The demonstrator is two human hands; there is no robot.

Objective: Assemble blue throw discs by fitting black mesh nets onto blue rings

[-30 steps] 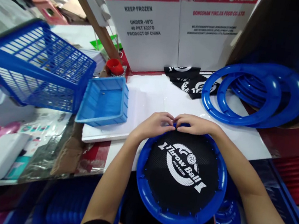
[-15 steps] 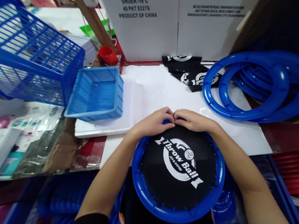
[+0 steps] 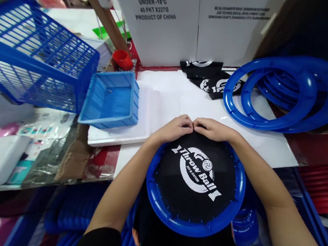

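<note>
A black mesh fabric disc (image 3: pixel 195 177) with white "Throw Ball" print is stretched over a round blue plastic ring (image 3: pixel 188 227) at my lap, tilted against the table edge. Small pegs show along the ring's near side. My left hand (image 3: pixel 177 129) and my right hand (image 3: pixel 214 129) meet at the far edge of the disc. Both are closed, with thumbs and fingertips pinching the fabric's edge there. The ring's far rim is mostly hidden beneath the hands and cloth.
More blue rings (image 3: pixel 303 115) are stacked at the right, beside loose black printed fabrics (image 3: pixel 213 81). A light blue bin (image 3: pixel 110 100) and a blue basket (image 3: pixel 38 55) stand on the left. White cartons (image 3: pixel 177 30) back the white tabletop (image 3: pixel 162 94).
Both hands have shifted slightly, still together at the far edge, and the fabric there appears pulled up a little. The camera view has moved slightly.
</note>
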